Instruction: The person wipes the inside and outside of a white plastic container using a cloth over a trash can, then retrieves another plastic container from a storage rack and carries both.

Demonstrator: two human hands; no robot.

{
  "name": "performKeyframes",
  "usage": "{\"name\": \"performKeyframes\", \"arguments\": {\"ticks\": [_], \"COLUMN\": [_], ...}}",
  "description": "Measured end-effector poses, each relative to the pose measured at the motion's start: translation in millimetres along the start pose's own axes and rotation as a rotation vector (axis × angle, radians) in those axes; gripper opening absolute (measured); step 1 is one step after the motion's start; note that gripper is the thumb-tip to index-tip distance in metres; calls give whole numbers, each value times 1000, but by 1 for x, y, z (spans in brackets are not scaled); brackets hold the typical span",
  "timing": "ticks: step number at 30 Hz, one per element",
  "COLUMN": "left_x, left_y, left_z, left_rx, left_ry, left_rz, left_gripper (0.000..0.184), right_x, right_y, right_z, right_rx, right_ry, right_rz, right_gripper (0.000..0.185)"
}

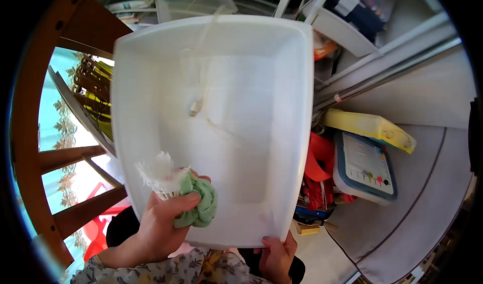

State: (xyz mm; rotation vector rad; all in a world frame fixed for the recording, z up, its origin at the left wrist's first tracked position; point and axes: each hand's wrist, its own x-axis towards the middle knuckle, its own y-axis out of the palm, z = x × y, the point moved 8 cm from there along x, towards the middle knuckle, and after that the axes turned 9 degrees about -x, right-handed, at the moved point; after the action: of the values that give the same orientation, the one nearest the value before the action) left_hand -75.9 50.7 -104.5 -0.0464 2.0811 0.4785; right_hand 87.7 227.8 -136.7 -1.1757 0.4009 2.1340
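A large white plastic tub point(236, 178) fills the middle of the head view, its inside facing me. My left hand point(166, 218) is closed round a bunched green cloth point(201, 203) and a white-bristled brush point(162, 175), over the tub's lower left part. At the tub's near edge, my right hand point(278, 254) grips the rim, thumb on the inner side. Inside the tub lies a pale cable with a small plug-like end point(195, 108); its upper part runs over the far rim.
Right of the tub are a grey fabric bin point(402, 218), a blue-edged lidded box point(370, 168), a yellow box point(370, 127) and red items point(319, 158). White shelving point(342, 29) stands behind. Brown wooden bars point(80, 211) and hangers point(93, 82) are on the left.
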Motion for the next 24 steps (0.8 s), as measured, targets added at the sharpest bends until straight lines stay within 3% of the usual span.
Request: {"name": "performKeyframes", "arguments": {"ticks": [2, 4, 9, 11, 16, 18, 24], "left_x": [9, 16, 5, -14, -146, -195, -332], "left_y": [1, 5, 6, 18, 92, 122, 207], "left_z": [7, 18, 15, 10, -3, -8, -33], "left_rx": [41, -305, -211, -108, -1, 109, 449], "left_ry": [12, -101, -18, 67, -137, -173, -155], "left_rz": [-8, 25, 231, 237, 298, 361, 491], "left_gripper": [37, 30, 36, 39, 40, 39, 39], "right_x": [2, 2, -14, -29, -154, -211, -361], "right_y": [-4, 2, -10, -21, -84, -98, -167], "right_z": [-3, -12, -36, -23, 43, 74, 155], "right_rx": [5, 22, 5, 7, 95, 139, 186], "right_ry": [31, 36, 50, -49, -99, 18, -36], "right_rz": [-86, -36, 36, 96, 72, 94, 110], "right_gripper": [36, 42, 52, 54, 53, 38, 47]}}
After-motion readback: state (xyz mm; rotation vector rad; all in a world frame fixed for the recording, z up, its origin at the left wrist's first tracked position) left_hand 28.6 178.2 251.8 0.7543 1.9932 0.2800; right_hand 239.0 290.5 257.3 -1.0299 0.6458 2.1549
